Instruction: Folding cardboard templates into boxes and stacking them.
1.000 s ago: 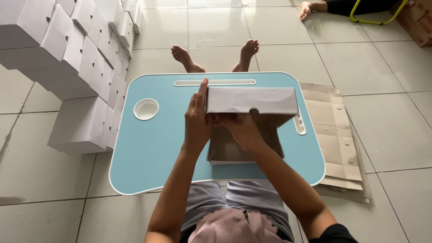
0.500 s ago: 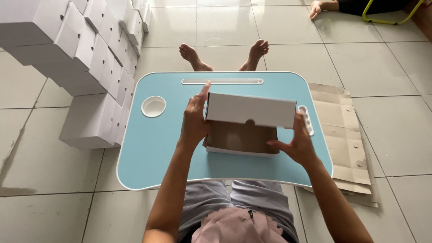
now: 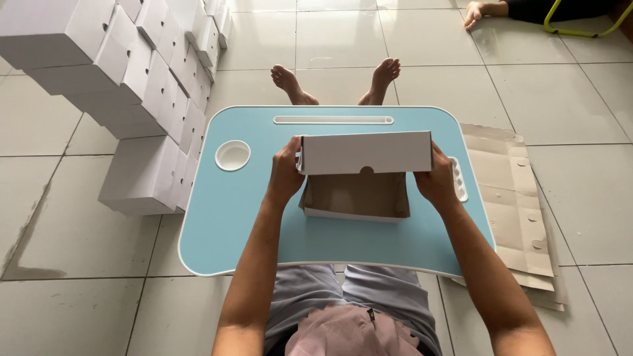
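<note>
Bright even daylight, soft shadows, glossy tile glare, sharp, wide-angle edges.

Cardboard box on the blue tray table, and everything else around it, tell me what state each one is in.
Cardboard box: open, lid raised upright, inside empty.
Left hand: gripping the lid's left end.
Right hand: gripping the lid's right end.
Blue tray table: flat across the lap, round cup hollow empty.
White boxes: closed, stacked on the floor.
Cardboard sheets: flat, unfolded, piled on the floor.

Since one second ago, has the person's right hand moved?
Yes. The right hand went from the box's middle out to the right end of the white box, toward the blue tray's right edge.
</note>
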